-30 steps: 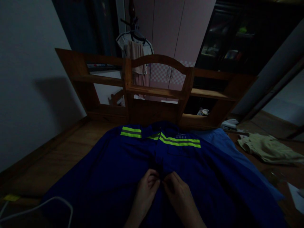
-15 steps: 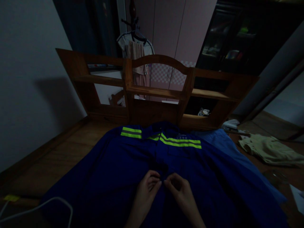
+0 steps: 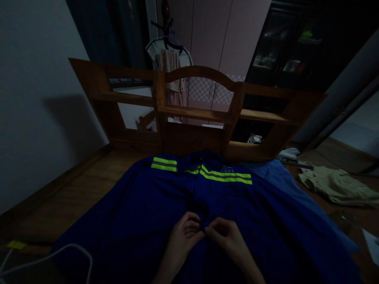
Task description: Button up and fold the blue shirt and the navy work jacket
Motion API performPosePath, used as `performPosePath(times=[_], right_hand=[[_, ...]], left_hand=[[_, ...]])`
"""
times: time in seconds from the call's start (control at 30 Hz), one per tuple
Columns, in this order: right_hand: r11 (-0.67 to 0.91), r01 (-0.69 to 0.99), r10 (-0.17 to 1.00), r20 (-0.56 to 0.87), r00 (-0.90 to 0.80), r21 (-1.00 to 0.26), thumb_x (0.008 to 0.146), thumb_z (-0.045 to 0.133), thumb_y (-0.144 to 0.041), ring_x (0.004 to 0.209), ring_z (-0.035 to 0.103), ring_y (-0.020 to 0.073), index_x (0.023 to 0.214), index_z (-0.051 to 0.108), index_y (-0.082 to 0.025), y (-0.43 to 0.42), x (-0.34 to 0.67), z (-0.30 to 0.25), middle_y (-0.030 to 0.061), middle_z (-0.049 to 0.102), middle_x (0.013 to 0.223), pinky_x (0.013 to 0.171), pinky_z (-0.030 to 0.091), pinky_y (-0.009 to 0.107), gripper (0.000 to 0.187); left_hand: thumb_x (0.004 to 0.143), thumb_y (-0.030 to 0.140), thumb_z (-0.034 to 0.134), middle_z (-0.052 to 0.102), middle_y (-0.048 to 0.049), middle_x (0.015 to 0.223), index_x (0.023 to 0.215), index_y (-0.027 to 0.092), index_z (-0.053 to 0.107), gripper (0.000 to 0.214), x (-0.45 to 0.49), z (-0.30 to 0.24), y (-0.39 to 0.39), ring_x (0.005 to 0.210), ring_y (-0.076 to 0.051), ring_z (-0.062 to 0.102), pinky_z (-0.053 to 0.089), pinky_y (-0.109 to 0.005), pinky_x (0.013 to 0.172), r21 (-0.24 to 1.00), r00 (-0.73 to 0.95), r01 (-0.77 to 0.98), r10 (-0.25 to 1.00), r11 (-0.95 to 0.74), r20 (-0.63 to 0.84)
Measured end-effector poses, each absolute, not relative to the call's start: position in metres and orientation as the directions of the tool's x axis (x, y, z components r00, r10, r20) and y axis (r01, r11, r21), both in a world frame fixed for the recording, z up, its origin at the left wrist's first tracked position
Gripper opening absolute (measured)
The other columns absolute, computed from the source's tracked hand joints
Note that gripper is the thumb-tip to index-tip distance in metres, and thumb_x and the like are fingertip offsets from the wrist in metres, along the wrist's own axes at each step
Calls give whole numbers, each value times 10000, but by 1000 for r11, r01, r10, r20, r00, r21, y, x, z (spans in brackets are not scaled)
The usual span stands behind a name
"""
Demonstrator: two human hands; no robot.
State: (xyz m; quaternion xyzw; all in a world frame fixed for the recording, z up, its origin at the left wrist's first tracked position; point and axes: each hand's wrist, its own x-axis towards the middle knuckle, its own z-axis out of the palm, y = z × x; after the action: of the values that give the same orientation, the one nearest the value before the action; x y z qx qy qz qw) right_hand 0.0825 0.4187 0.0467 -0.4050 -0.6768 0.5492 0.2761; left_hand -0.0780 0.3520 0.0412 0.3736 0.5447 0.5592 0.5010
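Note:
A dark blue work jacket (image 3: 142,213) with yellow-green reflective stripes across the chest lies spread out, its collar toward the wooden headboard. At the middle of its front opening, my left hand (image 3: 185,236) pinches the jacket's edge with thumb and fingers. My right hand (image 3: 226,236) is just beside it, thumb and forefinger closed on the other side of the front. The fingertips of both hands nearly meet. Dim light hides any button between them. White lettering sits above the right-hand stripe.
A wooden headboard (image 3: 195,138) with open shelves stands behind the jacket. Blue cloth (image 3: 275,177) lies under its right side, and a pale yellow garment (image 3: 334,185) is farther right. A white cable (image 3: 53,252) curves at the lower left. Clothes hang on a rack (image 3: 170,51) beyond.
My fingertips have drawn slightly closer together and my right forearm has shifted a little to the right. The jacket lies almost the same.

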Motion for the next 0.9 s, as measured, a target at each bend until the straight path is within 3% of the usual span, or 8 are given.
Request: performPosePath(times=[0.43, 0.6, 0.77, 0.83, 0.9], right_hand=[[116, 224, 830, -29, -557, -968, 867, 565, -428, 621, 447, 102, 769, 613, -157, 415, 85, 53, -28, 508, 672, 570, 341, 208, 292], [156, 228, 848, 12, -530, -961, 872, 554, -432, 636, 497, 109, 757, 599, -163, 411, 79, 53, -20, 543, 691, 576, 378, 203, 297], [181, 369, 914, 18, -405, -912, 885, 497, -488, 644, 597, 144, 1049, 603, -200, 416, 114, 69, 25, 655, 837, 566, 457, 224, 347], [236, 547, 963, 117, -244, -803, 856, 522, -514, 820, 644, 198, 1092, 608, -229, 426, 152, 78, 56, 678, 972, 711, 495, 270, 379], [187, 719, 979, 190, -78, -669, 821, 530, -562, 880, 650, 240, 1048, 631, -242, 439, 195, 85, 80, 682, 1033, 750, 496, 312, 405]], left_hand=[[765, 225, 639, 690, -67, 890, 904, 170, 633, 150, -74, 36, 350, 864, -210, 672, 515, -280, 771, 996, -230, -61, 971, 59, -71], [809, 290, 603, 675, -47, 860, 868, 192, 603, 114, -67, 40, 346, 854, -195, 672, 519, -263, 765, 999, -278, 30, 960, 32, -23], [866, 394, 514, 663, -33, 880, 994, 233, 597, 221, -91, 41, 333, 755, -173, 655, 524, -273, 687, 921, -404, 380, 911, 83, 84], [860, 441, 501, 654, -46, 958, 1025, 241, 603, 280, -129, 41, 326, 823, -198, 640, 513, -327, 771, 783, -502, 609, 824, 122, 262], [840, 506, 472, 606, -101, 1137, 1065, 210, 599, 393, -180, 41, 320, 1055, -270, 574, 431, -426, 950, 594, -551, 776, 689, 214, 471]])
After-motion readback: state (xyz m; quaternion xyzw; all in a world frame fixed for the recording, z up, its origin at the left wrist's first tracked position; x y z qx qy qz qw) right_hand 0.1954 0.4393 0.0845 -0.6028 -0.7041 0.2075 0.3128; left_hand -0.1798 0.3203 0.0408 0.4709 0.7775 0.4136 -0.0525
